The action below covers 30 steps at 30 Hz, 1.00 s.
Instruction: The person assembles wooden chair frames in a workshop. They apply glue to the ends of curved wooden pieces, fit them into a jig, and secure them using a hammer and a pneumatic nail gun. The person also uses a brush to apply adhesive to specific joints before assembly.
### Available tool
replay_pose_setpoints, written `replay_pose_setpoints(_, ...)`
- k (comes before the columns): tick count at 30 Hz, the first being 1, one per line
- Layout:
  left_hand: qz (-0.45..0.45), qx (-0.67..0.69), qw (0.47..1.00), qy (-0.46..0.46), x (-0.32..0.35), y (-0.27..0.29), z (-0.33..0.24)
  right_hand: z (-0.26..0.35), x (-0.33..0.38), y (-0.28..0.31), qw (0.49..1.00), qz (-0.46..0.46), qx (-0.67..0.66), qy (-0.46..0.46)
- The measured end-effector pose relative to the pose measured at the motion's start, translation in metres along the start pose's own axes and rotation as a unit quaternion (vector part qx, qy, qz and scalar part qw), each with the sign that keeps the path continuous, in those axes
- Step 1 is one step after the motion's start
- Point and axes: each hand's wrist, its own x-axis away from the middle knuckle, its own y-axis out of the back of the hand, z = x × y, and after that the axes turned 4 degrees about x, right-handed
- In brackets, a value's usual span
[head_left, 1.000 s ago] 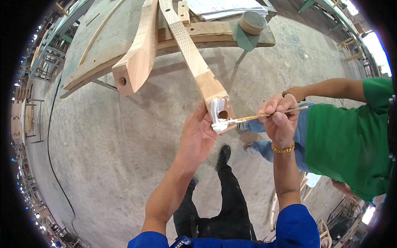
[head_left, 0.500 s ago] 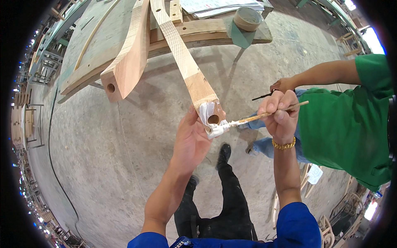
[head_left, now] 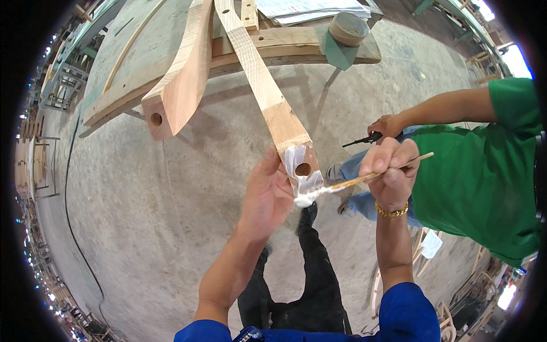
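Concrete floor (head_left: 142,228) lies below a workbench (head_left: 296,45) with wooden parts. From the bench a long beam (head_left: 262,85) reaches toward the person. Left hand (head_left: 270,196) holds the beam end from below, fingers wrapped on it. Right hand (head_left: 390,174), just right of the beam end, has its fingers clamped on a brush (head_left: 353,181), whose tip touches white glue (head_left: 305,188) around a hole. Behind the brush, a person in green (head_left: 484,165) holds a dark tool (head_left: 364,138).
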Motion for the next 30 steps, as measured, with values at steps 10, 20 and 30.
replay_pose_setpoints(10,0.008,-0.039,0.999,0.01,0.001,-0.005,-0.003,0.003,-0.003,-0.001,0.999,0.03,0.024,-0.022)
replay_pose_setpoints(20,-0.017,-0.032,0.999,0.01,0.002,-0.005,0.001,0.0,-0.028,0.006,0.999,-0.039,0.015,0.03)
replay_pose_setpoints(30,-0.012,-0.034,0.999,0.004,0.001,0.003,0.002,0.0,-0.009,0.015,1.0,-0.001,-0.004,-0.013)
